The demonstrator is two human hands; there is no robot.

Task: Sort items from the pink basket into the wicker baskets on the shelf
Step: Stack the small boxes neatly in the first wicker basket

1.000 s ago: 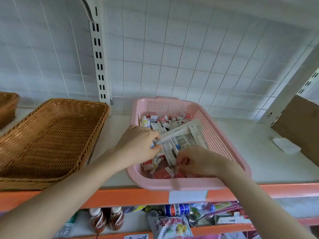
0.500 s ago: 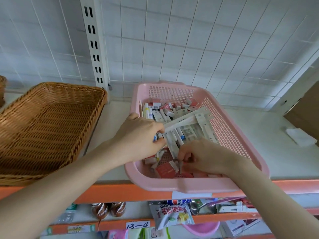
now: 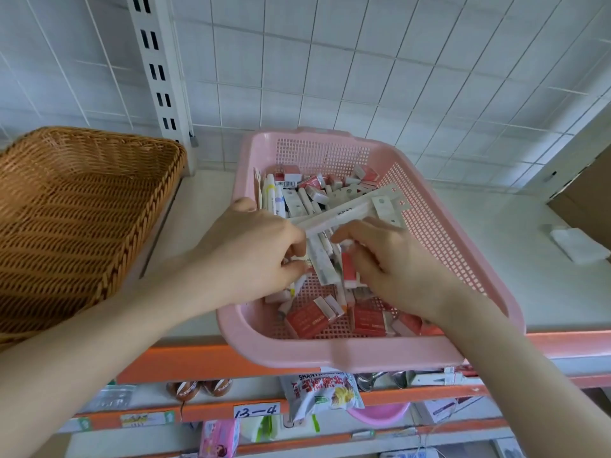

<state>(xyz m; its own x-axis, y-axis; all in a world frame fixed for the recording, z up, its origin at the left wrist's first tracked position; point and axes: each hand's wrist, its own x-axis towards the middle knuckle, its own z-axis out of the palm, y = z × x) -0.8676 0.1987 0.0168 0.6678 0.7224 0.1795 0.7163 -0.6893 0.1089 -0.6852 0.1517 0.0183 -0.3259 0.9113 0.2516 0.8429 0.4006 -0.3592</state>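
Observation:
The pink basket (image 3: 330, 353) stands on the shelf in front of me, holding several small red boxes (image 3: 309, 320) and white packets. My left hand (image 3: 251, 256) is inside it and grips a bunch of long white packets (image 3: 350, 213) that stick out to the right. My right hand (image 3: 393, 269) is beside it, its fingers curled round a few white and red packets (image 3: 330, 266) lifted off the pile. An empty wicker basket (image 3: 66, 213) sits to the left of the pink one.
The white shelf (image 3: 545, 292) has an orange front edge (image 3: 185, 361). A white upright post (image 3: 158, 71) and wire grid stand behind. A brown cardboard box (image 3: 585, 190) and a white folded cloth (image 3: 578, 244) lie at the right. Lower shelves hold snack packs.
My right hand has risen from the near end of the pink basket to the middle, next to my left hand, bringing packets with it. The camera has moved closer.

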